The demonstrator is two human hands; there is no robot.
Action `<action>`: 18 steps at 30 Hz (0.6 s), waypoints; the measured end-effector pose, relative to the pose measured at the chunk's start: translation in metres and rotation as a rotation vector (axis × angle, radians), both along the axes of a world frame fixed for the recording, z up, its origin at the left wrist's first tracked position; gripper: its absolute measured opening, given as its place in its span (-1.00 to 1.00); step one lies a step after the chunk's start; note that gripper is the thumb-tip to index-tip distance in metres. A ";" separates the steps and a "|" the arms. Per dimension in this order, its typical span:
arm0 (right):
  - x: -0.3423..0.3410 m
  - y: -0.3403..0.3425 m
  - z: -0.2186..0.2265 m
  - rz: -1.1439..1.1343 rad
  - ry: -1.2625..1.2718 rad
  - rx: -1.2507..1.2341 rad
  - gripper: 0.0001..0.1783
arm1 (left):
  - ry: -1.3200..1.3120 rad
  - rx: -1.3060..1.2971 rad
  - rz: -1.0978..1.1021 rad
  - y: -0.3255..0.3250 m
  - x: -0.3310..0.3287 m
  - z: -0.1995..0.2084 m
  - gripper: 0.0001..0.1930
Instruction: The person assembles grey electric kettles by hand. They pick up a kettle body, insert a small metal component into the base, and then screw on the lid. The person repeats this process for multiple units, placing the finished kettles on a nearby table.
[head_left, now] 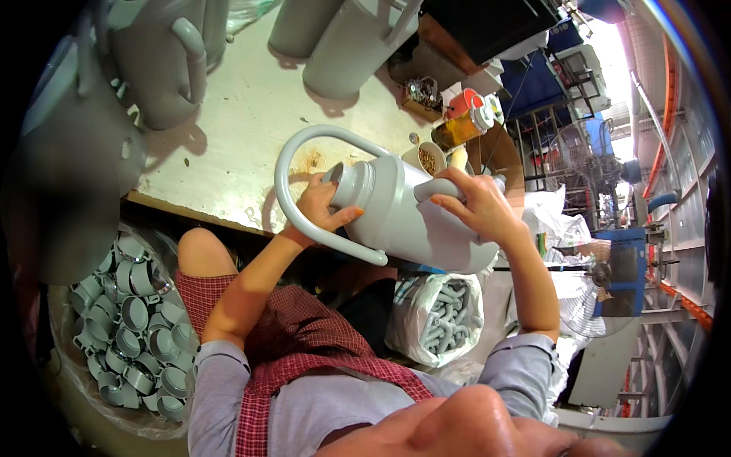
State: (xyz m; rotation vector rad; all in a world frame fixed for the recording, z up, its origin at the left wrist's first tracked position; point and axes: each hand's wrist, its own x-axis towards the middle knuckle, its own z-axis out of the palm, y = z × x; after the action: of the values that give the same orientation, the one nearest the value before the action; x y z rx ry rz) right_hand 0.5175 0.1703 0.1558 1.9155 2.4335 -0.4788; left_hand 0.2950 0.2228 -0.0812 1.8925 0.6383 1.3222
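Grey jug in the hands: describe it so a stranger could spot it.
At the near edge of the pale worktable, a left hand holds a grey jug by the neck and a right hand by the curved side handle. Unlike the other jugs on the table, it lies tilted in the hands, its big looped handle arching past the neck.

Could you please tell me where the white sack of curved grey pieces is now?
The white sack is in the head view's lower half, right of centre, just below the grey jug and right of the red checked apron.
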 end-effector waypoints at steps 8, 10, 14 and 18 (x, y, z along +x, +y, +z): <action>-0.011 -0.002 0.005 0.058 -0.124 0.082 -0.55 | 0.046 -0.202 0.009 0.000 0.001 -0.016 -0.48; -0.010 -0.005 0.005 0.064 -0.144 0.153 -0.55 | 0.011 -0.180 0.005 0.000 0.003 -0.014 -0.53; 0.002 -0.007 -0.005 0.056 -0.169 0.244 -0.44 | 0.048 -0.035 0.223 -0.014 0.014 -0.016 -0.47; 0.026 -0.006 -0.031 0.099 -0.235 0.441 -0.30 | -0.065 -0.317 0.288 -0.023 0.039 -0.016 -0.33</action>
State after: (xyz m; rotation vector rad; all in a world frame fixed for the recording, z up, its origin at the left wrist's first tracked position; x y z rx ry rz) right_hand 0.5434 0.1647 0.1245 1.8341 2.6117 0.2969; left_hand 0.3342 0.2000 -0.0968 1.5365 1.0508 1.3596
